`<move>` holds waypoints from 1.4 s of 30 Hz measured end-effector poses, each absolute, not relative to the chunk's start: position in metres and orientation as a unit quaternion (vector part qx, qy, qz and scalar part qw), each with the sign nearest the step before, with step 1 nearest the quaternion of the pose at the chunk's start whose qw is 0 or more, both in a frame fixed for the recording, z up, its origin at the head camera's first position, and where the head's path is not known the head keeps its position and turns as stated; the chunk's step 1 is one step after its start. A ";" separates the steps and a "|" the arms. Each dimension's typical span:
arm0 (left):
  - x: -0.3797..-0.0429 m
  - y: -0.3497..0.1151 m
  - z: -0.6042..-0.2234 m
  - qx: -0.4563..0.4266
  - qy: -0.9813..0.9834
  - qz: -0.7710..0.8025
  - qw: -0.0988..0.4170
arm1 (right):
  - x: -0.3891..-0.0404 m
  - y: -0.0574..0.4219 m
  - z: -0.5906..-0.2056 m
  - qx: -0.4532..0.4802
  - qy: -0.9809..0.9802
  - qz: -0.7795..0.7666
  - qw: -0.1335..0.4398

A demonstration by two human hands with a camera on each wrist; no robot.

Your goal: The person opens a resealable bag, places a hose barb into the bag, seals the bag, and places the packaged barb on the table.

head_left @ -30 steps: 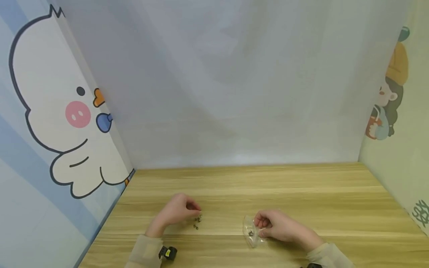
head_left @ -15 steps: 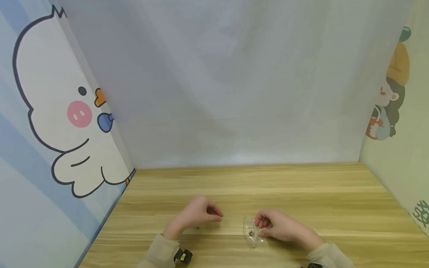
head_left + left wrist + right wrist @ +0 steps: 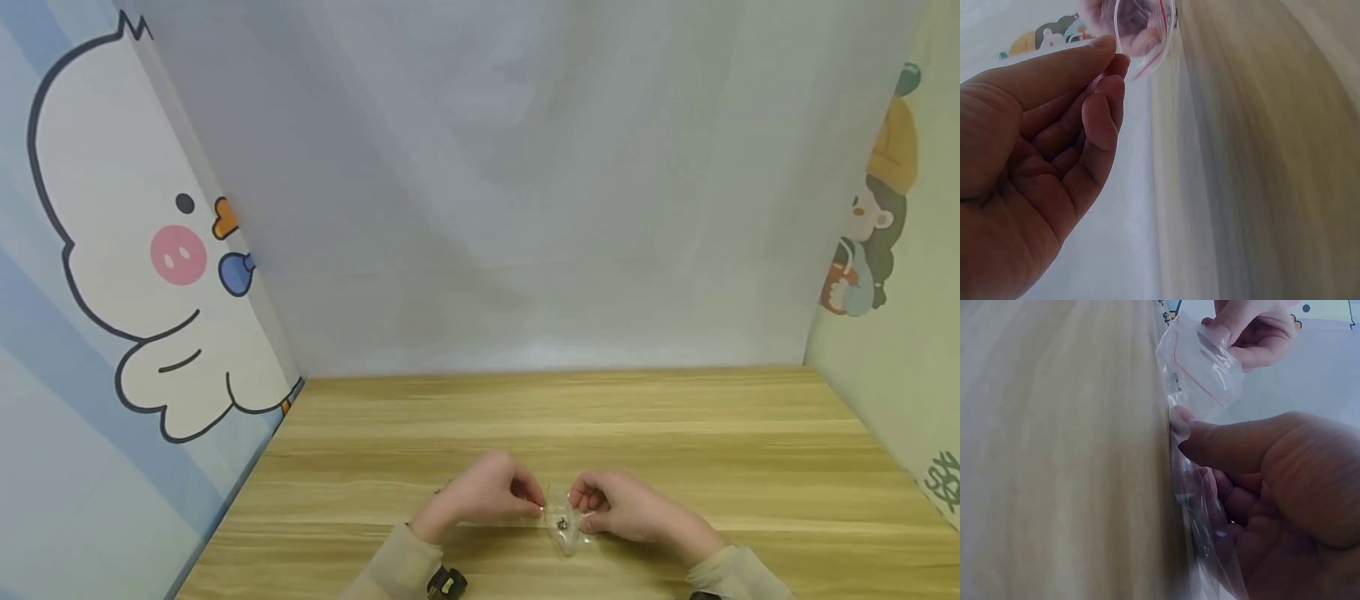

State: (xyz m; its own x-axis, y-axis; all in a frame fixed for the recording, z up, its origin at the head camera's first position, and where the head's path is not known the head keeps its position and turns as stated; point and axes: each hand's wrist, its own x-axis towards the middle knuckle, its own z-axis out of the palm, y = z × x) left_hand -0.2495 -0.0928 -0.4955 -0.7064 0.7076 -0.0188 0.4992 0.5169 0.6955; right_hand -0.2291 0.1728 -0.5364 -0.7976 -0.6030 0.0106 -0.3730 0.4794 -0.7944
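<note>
A small clear zip bag (image 3: 557, 502) with a red line by its mouth lies on the table, with several small dark metal pieces (image 3: 562, 523) inside. My right hand (image 3: 626, 510) pinches its right side between thumb and fingers. At the bag's left side is my left hand (image 3: 483, 493), thumb and forefinger pinched together at the open mouth. A tiny bright speck shows at those fingertips in the head view; the small metal piece there is mostly hidden. In the left wrist view, the left hand (image 3: 1054, 144) reaches the bag's rim (image 3: 1163, 25).
Loose small metal pieces (image 3: 441, 489) lie on the wood-grain table (image 3: 675, 417) behind the left wrist, partly hidden by it. A grey-white backdrop (image 3: 525, 208) stands at the back, with printed cartoon panels on both sides.
My left hand has moved right, from the loose metal pieces to the mouth of the zip bag, fingertips pinched. The right hand and the bag have stayed in place.
</note>
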 end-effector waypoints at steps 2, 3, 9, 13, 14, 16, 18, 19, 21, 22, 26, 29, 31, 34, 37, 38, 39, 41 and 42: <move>-0.249 -0.087 -0.495 0.352 0.860 0.337 0.152 | -0.229 0.173 -0.537 -0.286 0.850 -0.421 0.138; -0.248 -0.084 -0.495 0.350 0.861 0.336 0.154 | -0.228 0.173 -0.537 -0.286 0.850 -0.421 0.137; -0.245 -0.073 -0.499 0.311 0.863 0.358 0.174 | -0.226 0.173 -0.539 -0.288 0.847 -0.427 0.134; -0.242 -0.069 -0.501 0.289 0.867 0.365 0.175 | -0.225 0.173 -0.541 -0.287 0.845 -0.429 0.139; -0.241 -0.069 -0.502 0.285 0.869 0.366 0.174 | -0.225 0.173 -0.541 -0.286 0.845 -0.429 0.140; -0.241 -0.067 -0.503 0.277 0.870 0.369 0.172 | -0.224 0.173 -0.541 -0.285 0.845 -0.431 0.142; -0.241 -0.066 -0.503 0.271 0.871 0.372 0.170 | -0.225 0.173 -0.540 -0.284 0.844 -0.432 0.143; -0.241 -0.066 -0.503 0.268 0.871 0.375 0.170 | -0.225 0.173 -0.540 -0.284 0.843 -0.433 0.144; -0.241 -0.066 -0.503 0.263 0.871 0.380 0.168 | -0.226 0.174 -0.540 -0.284 0.842 -0.435 0.145; -0.241 -0.066 -0.503 0.261 0.870 0.382 0.167 | -0.226 0.174 -0.540 -0.284 0.842 -0.435 0.146; -0.243 -0.067 -0.503 0.255 0.871 0.386 0.164 | -0.228 0.174 -0.540 -0.285 0.841 -0.435 0.147; -0.244 -0.069 -0.504 0.257 0.871 0.384 0.165 | -0.229 0.174 -0.540 -0.287 0.840 -0.437 0.146; -0.245 -0.069 -0.503 0.259 0.870 0.385 0.166 | -0.229 0.174 -0.540 -0.287 0.839 -0.438 0.146; -0.245 -0.070 -0.502 0.261 0.867 0.389 0.169 | -0.229 0.174 -0.538 -0.292 0.837 -0.440 0.145; -0.245 -0.071 -0.501 0.264 0.865 0.391 0.171 | -0.229 0.174 -0.537 -0.292 0.837 -0.440 0.146; -0.245 -0.071 -0.501 0.266 0.865 0.390 0.171 | -0.229 0.174 -0.537 -0.292 0.837 -0.439 0.145; -0.246 -0.072 -0.501 0.268 0.864 0.391 0.171 | -0.229 0.174 -0.537 -0.291 0.838 -0.437 0.144; -0.247 -0.074 -0.501 0.273 0.862 0.392 0.172 | -0.230 0.174 -0.538 -0.295 0.840 -0.434 0.140; -0.247 -0.075 -0.501 0.274 0.860 0.394 0.172 | -0.230 0.174 -0.538 -0.295 0.841 -0.432 0.138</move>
State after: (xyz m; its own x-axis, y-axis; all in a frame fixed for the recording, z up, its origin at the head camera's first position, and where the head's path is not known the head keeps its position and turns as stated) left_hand -0.2472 -0.0749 -0.5014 -0.7907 0.6070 -0.0798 0.3356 0.5388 0.7727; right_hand -0.2303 0.1738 -0.5378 -0.7879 -0.6154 0.0218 -0.3764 0.4532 -0.8081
